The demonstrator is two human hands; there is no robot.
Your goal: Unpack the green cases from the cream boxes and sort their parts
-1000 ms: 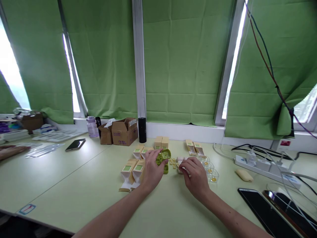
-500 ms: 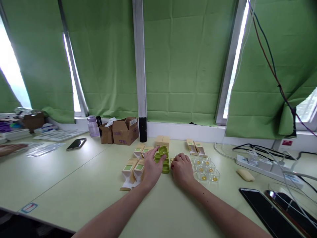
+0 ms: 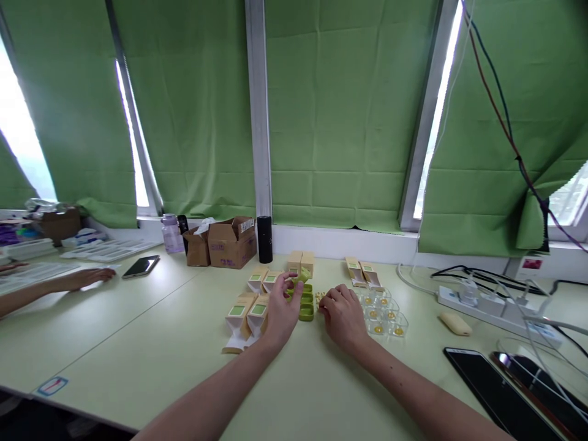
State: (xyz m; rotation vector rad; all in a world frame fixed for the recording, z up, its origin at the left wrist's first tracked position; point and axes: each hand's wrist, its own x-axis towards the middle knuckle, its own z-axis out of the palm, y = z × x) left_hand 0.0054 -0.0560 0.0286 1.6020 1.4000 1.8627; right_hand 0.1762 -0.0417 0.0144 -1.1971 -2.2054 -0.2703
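Note:
My left hand (image 3: 282, 306) pinches a small green square container (image 3: 302, 276), now tilted, above a column of similar green containers (image 3: 306, 312) on the table. My right hand (image 3: 343, 317) rests just right of that column, its fingers curled and closed. Its fingertips touch a cluster of small pale yellow pieces (image 3: 320, 296); whatever they grip is hidden. Beside my left hand stand open cream cartons with green labels (image 3: 237, 311). Several clear cups (image 3: 377, 328) with yellow contents sit to the right of my right hand.
Behind are two cream boxes (image 3: 301, 260), open cartons (image 3: 364, 274), a brown cardboard box (image 3: 233, 243) and a black cylinder (image 3: 264, 240). At right lie a power strip (image 3: 496, 313) and phones (image 3: 493, 392). Another person's hand (image 3: 89, 278) lies at left near a phone (image 3: 141, 266).
The green container in my left hand has tipped over from facing up. My right hand has shifted slightly, uncovering more yellow pieces. The other person's arm has reached further in from the left.

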